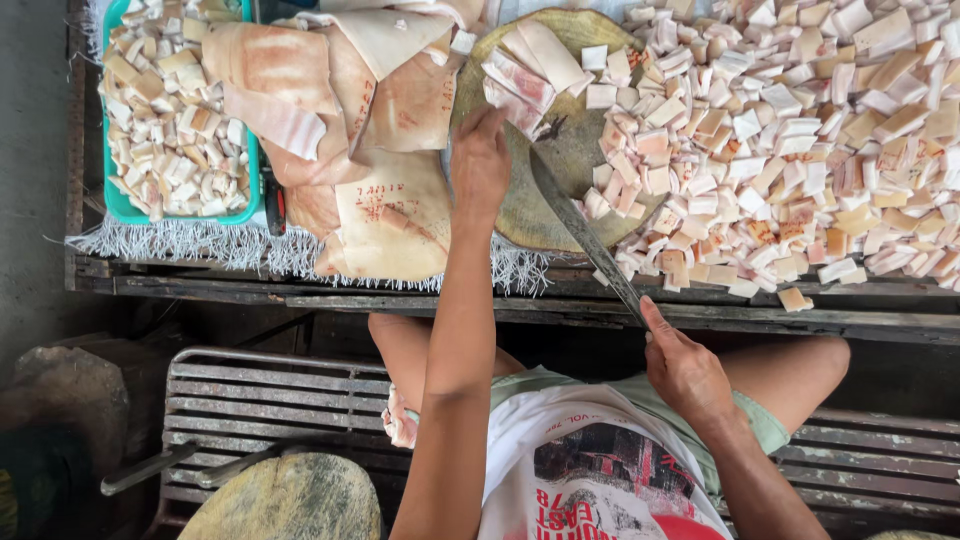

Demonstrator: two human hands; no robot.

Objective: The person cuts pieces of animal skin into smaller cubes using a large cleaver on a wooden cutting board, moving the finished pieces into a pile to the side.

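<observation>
Nearest the lens: white printed shirt [600, 480] and pale green shorts [760, 420], with bare knees spread under the front edge of a dark wooden bench top [400, 295]. Below left, a round wooden block [285, 500] resting on a slatted metal bench [270, 400].

Right hand [685, 370] closed around the handle of a long knife [585, 235] just off the bench top's front edge, blade slanting up and left across a round chopping board [560, 150], tip near the board's middle. Left hand [480, 165] stretched forward, palm down, fingers curled and resting at the board's left rim; cannot tell whether gripping anything. Just beyond those fingers, 2 or 3 long strips of pork skin [525, 65] lying on the board's far part.

Spilling off the board's right side and filling the bench top's far right corner: a big heap of cut cubes [800, 150], a few at the front edge. Left of the board, large uncut sheets of skin [370, 150] piled in overlap. At the far left corner, a teal basket [115, 200] full of cubes, on a white fringed cloth [190, 245].
</observation>
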